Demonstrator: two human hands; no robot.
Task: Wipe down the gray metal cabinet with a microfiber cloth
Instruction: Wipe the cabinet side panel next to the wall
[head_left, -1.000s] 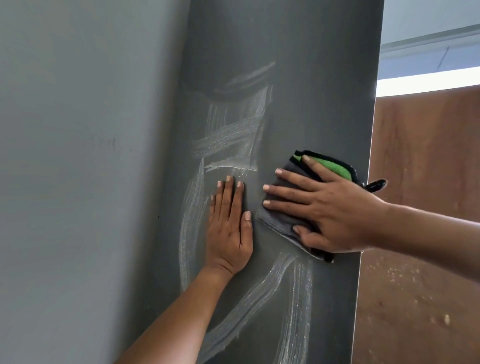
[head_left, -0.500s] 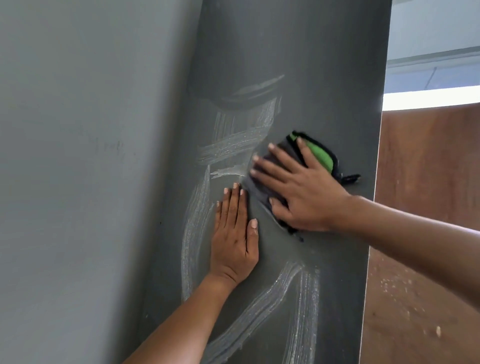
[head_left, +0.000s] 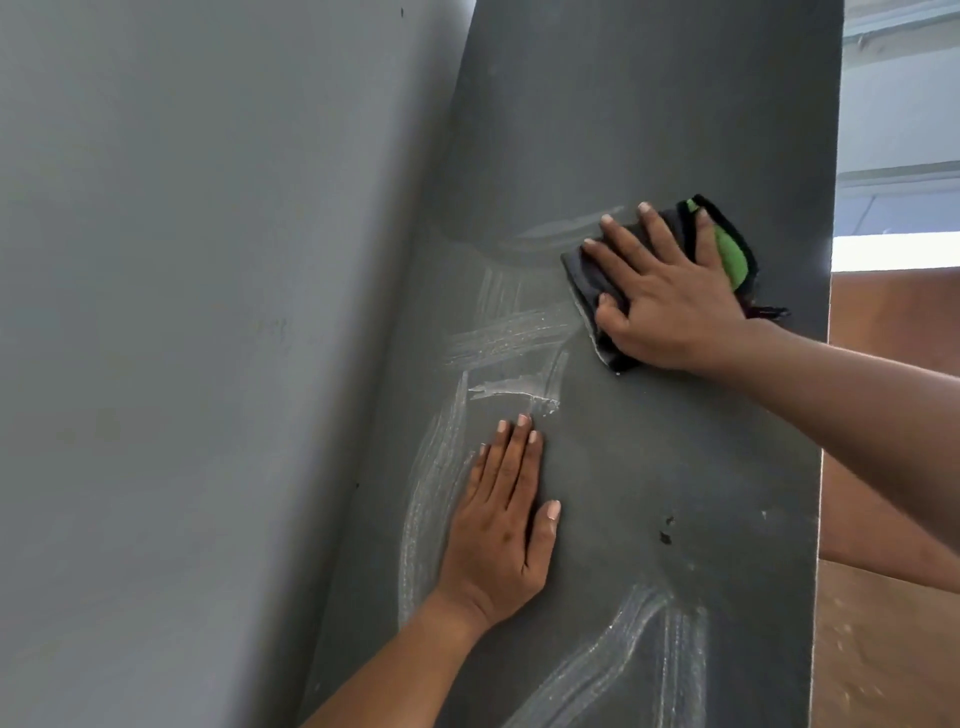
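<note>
Gray cabinet (head_left: 649, 130) side stands streaked white; the right hand (head_left: 670, 296), fingers spread flat, presses the cloth (head_left: 587, 280) on it, while the left hand (head_left: 501, 525) lies flat, probably bracing.

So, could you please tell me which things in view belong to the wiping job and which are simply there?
Part of the job:
- gray cabinet side, with whitish streaks
- microfiber cloth, pressed flat under the right hand
- left hand, flat on the panel

Just there:
- pale wall
- brown surface to the right of the cabinet
</note>
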